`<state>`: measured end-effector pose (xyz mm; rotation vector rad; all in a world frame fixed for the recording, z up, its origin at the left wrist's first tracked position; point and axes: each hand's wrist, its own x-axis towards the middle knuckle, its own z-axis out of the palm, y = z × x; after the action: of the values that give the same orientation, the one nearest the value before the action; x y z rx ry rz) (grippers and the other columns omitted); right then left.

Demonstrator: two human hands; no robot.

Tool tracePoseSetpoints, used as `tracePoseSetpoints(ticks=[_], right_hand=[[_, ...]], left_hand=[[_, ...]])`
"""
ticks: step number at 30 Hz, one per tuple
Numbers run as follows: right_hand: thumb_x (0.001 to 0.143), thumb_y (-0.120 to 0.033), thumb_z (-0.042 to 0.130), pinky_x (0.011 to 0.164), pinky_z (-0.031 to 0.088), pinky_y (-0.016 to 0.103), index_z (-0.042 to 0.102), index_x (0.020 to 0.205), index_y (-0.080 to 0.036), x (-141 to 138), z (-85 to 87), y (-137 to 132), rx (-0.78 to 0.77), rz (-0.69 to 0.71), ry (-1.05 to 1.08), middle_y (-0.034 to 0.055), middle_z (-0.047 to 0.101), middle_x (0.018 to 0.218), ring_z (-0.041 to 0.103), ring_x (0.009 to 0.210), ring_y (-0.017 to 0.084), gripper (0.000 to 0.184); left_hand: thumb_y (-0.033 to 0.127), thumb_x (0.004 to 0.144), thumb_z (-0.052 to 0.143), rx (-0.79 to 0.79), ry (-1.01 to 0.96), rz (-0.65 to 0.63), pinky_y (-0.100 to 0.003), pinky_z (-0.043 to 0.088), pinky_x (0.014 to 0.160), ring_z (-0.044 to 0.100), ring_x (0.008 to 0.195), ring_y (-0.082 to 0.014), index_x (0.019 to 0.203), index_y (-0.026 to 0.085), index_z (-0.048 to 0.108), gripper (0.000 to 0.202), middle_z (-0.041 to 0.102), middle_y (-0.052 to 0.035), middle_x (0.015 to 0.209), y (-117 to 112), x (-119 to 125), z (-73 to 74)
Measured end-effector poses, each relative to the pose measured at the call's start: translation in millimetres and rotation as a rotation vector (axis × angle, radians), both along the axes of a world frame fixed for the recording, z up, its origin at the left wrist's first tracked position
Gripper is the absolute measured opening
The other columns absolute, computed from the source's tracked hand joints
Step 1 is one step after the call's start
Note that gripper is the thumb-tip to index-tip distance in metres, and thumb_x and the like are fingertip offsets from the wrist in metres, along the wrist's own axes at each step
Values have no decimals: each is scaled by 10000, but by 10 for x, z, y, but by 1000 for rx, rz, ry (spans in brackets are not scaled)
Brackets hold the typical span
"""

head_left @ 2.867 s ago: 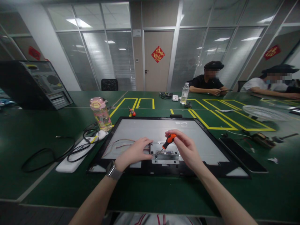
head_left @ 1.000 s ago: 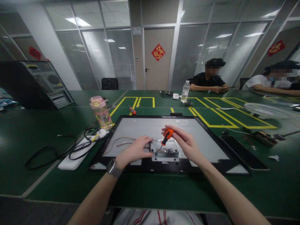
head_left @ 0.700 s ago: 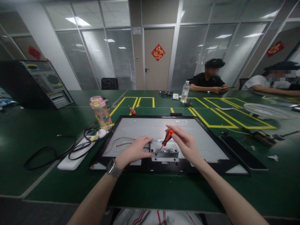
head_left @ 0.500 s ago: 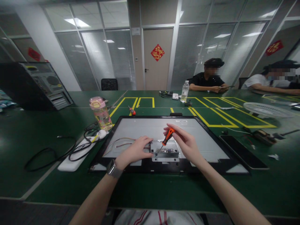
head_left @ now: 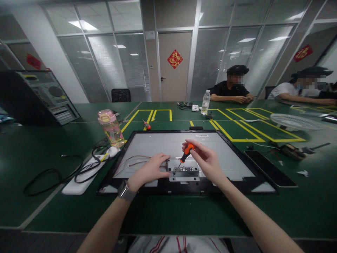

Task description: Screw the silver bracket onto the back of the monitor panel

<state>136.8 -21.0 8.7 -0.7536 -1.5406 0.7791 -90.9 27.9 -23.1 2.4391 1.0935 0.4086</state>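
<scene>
A black-framed monitor panel (head_left: 231, 154) lies back-up on the green table, with a small metal circuit-board cover (head_left: 187, 172) near its front edge. My right hand (head_left: 206, 161) is closed on an orange-and-black screwdriver (head_left: 185, 154), whose tip rests at the cover's left side. My left hand (head_left: 150, 170), a watch on its wrist, presses its fingers on the panel beside the cover's left edge. Thin coloured wires (head_left: 134, 162) run leftward from under that hand.
Pink water bottle (head_left: 111, 128), a white power strip (head_left: 81, 175) with black cables, and a computer case (head_left: 44, 98) stand left. A second small screwdriver (head_left: 146, 124) lies behind the panel. A black slab (head_left: 270, 168), a fan grille (head_left: 293, 122) and two seated people are right and beyond.
The view has shifted slightly. My right hand's fingers have moved round the screwdriver handle while its tip stays at the cover's left side. My left hand stays put.
</scene>
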Motion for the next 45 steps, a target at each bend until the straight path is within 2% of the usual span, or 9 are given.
tracePoseSetpoints(ticks=[6,9,13,19,25,31,37,42,45], right_hand=[[834,-254,644,823,538,401,689,1052,-273,-15,-62,5,162,-170,-114,60,631,973,624,895,205,223],[907,-243,526,875,508,431,629,1180,-279,-2,-60,-19,212,-137,-184,80,620,1057,617,977,222,294],[948,-218,433,910,502,446,525,1300,-294,-3,-71,-21,170,-51,-168,85,615,1180,622,1041,222,371],[865,-243,601,848,515,416,644,1135,-274,-9,-107,20,201,-219,-166,64,617,989,618,918,213,275],[939,-230,456,909,512,443,482,1340,-298,-37,-98,-4,123,-76,-118,85,617,1188,636,1024,216,407],[839,-258,631,842,534,405,658,1109,-290,-55,-121,20,160,-238,-88,53,635,976,623,907,206,273],[945,-251,452,923,506,454,536,1292,-304,-65,-91,-31,96,-51,-41,67,635,1189,644,1032,221,361],[863,-237,604,846,522,392,648,1136,-308,-65,-146,14,137,-211,-49,48,641,1018,625,933,199,285],[864,-255,598,834,516,401,667,1107,-293,-42,-141,24,176,-242,-95,57,621,991,612,912,204,256]], left_hand=[[364,765,690,15,-3,-9,-360,376,1021,491,1164,-249,1317,217,471,612,522,-81,1254,1,-2,-3],[364,766,688,13,1,-6,-358,373,1025,490,1170,-251,1316,214,472,610,518,-82,1260,-1,-1,1],[362,772,683,11,0,-4,-348,364,1033,487,1178,-249,1314,197,475,603,512,-92,1276,-6,3,9],[363,776,680,18,-1,-9,-353,365,1031,483,1186,-252,1317,203,470,602,519,-85,1276,-9,-3,5],[365,770,681,8,2,-5,-361,357,1038,481,1188,-258,1321,208,469,610,510,-92,1291,-2,-1,2],[359,768,683,10,-4,-6,-353,368,1028,486,1180,-252,1324,218,466,613,516,-84,1283,1,2,-9],[374,773,678,2,2,-6,-357,361,1033,479,1192,-259,1323,213,464,612,509,-90,1293,-3,0,-1],[364,777,674,13,-4,-4,-362,362,1037,483,1193,-257,1320,213,465,601,510,-89,1291,-1,-2,-11],[364,776,671,16,-5,0,-370,365,1038,487,1191,-261,1312,221,474,588,518,-83,1282,-6,3,-4]])
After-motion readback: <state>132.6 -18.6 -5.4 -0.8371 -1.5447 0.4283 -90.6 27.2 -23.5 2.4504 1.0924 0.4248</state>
